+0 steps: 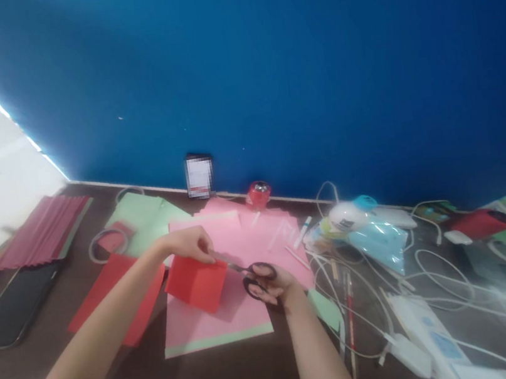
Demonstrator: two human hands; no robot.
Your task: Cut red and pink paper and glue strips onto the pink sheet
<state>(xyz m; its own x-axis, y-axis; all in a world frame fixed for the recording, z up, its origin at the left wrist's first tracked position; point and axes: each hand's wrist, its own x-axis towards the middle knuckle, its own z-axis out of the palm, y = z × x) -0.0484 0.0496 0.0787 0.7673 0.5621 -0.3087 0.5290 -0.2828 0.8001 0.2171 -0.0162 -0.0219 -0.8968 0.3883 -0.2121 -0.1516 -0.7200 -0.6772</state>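
My left hand pinches the upper edge of a folded red paper, which hangs over a pink sheet with a pale green strip along its near edge. In my right hand is a pair of scissors with dark handles, fingers through the loops. Their blades point left and meet the paper's upper right corner, close to my left fingertips. Whether the blades are apart cannot be made out. Left of the held piece, another red sheet lies on the table, partly covered by my left forearm.
Pleated pink paper and a dark phone lie at the left, near a tape roll. Light green sheets lie behind. Against the blue wall stand a small screen and a red object. White cables tangle at the right.
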